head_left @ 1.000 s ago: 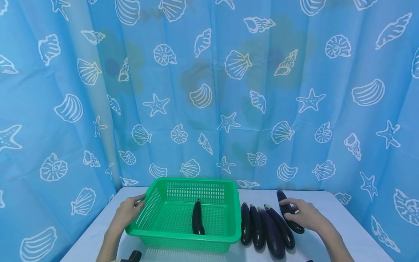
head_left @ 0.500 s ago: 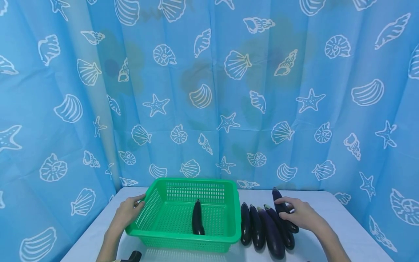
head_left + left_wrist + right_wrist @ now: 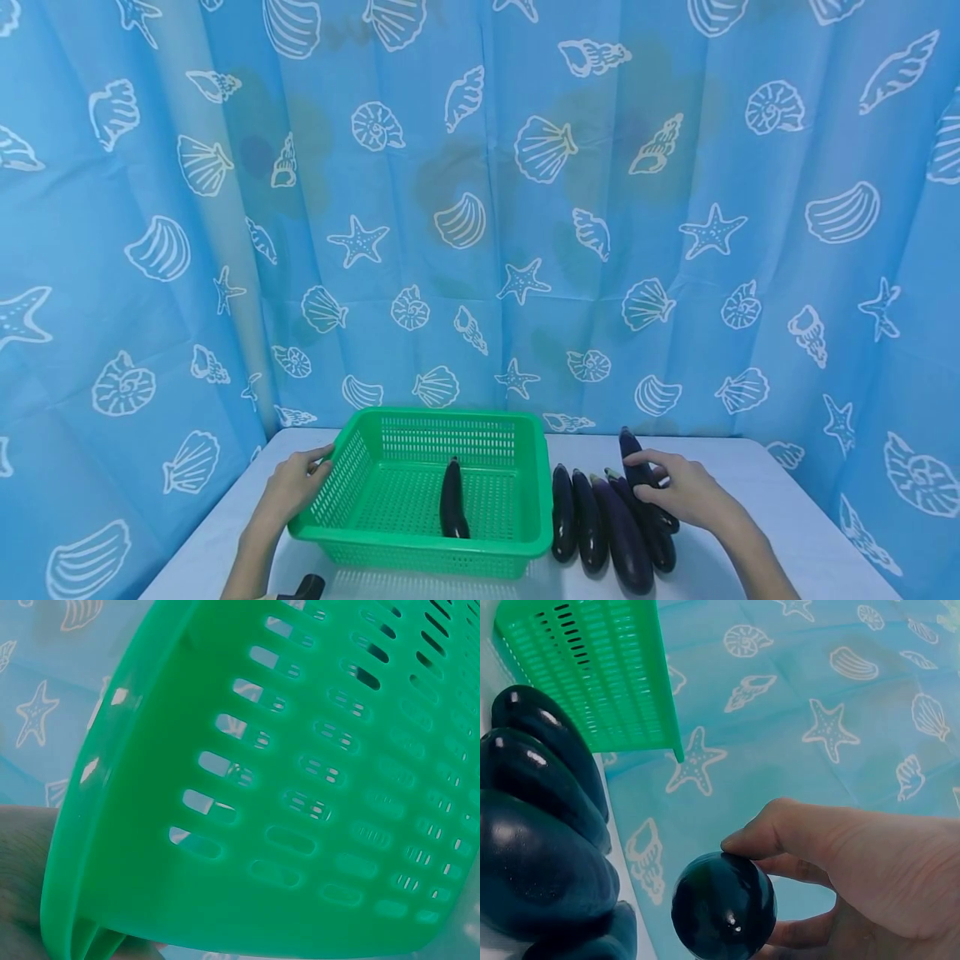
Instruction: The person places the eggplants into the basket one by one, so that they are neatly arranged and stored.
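My right hand (image 3: 686, 490) pinches a dark purple eggplant (image 3: 630, 447) between thumb and fingers. That eggplant tilts, its stem end up and away from me, and overlaps the rightmost of several eggplants (image 3: 591, 525) lying side by side on the table. The right wrist view shows its round blunt end (image 3: 721, 907) close up, thumb on top and fingers along the side. A green plastic basket (image 3: 420, 546) with slotted walls stands left of the row, one eggplant (image 3: 452, 504) lying inside. My left hand (image 3: 291, 487) grips the basket's left rim, its fingertips partly hidden behind the rim.
A white-covered table (image 3: 780, 533) carries everything. Behind and at both sides hangs a blue curtain (image 3: 480, 333) with white shells and starfish. A small black object (image 3: 309, 586) shows at the bottom, near the left forearm.
My right hand has moved a little left with the eggplant, bringing it over the edge of the row. The eggplant's stem end is higher. My left hand and the basket stay put.
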`<state>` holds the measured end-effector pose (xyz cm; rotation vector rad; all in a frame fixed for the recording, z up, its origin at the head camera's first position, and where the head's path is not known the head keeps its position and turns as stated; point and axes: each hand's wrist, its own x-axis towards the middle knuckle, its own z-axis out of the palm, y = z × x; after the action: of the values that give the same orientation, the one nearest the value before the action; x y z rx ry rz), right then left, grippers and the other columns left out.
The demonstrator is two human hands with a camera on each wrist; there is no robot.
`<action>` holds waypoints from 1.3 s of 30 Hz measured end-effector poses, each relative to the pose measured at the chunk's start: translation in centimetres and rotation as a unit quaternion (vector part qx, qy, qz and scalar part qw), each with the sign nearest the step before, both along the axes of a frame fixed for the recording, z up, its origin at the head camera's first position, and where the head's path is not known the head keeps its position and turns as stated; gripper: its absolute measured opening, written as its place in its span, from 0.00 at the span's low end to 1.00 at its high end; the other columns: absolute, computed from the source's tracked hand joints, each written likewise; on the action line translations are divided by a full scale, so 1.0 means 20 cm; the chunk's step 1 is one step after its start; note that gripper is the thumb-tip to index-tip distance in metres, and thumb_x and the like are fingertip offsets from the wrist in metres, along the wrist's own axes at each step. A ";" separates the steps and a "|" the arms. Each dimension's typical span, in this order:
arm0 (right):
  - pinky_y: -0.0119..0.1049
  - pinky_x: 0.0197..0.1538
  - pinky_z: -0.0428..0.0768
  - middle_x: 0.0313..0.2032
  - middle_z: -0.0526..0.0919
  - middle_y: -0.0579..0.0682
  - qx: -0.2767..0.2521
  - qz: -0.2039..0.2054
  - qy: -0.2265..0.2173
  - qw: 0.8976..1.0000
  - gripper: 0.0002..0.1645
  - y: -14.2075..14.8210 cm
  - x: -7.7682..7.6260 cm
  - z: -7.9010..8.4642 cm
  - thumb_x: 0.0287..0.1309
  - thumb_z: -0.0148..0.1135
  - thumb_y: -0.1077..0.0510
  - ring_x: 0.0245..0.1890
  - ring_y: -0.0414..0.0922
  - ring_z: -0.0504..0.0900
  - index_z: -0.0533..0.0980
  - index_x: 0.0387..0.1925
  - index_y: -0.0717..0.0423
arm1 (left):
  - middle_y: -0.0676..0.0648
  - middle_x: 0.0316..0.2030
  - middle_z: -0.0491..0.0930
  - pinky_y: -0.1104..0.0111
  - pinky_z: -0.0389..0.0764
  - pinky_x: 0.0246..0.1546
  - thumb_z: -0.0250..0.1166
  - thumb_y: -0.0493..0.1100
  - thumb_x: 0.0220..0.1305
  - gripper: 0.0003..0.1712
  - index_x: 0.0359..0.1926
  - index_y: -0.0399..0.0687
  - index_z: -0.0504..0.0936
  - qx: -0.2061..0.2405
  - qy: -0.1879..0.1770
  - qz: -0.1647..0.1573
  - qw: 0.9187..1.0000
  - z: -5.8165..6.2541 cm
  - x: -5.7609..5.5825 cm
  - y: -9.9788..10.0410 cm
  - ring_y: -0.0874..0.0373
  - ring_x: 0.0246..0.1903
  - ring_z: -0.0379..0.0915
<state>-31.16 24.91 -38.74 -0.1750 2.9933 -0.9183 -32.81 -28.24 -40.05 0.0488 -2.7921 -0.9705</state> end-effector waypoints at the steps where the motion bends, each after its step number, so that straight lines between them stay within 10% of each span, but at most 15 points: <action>1: 0.55 0.43 0.82 0.45 0.83 0.60 0.001 0.000 0.000 1.000 0.27 0.00 0.00 0.00 0.58 0.66 0.55 0.40 0.50 0.83 0.75 0.60 0.51 | 0.37 0.36 0.85 0.66 0.73 0.23 0.54 0.41 0.71 0.25 0.65 0.33 0.71 0.000 0.000 0.000 1.000 0.00 0.00 0.00 0.57 0.21 0.73; 39: 0.50 0.41 0.84 0.43 0.83 0.55 -0.038 0.018 0.010 0.999 0.25 -0.15 0.05 0.02 0.58 0.67 0.54 0.40 0.49 0.83 0.76 0.58 0.48 | 0.31 0.43 0.83 0.67 0.73 0.25 0.54 0.40 0.71 0.25 0.65 0.33 0.70 -0.004 0.021 -0.009 1.000 -0.01 0.01 0.00 0.57 0.26 0.75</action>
<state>-30.18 21.98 -38.29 -0.2380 2.9641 -1.0338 -32.61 -28.31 -40.29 0.0006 -2.7629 -0.9522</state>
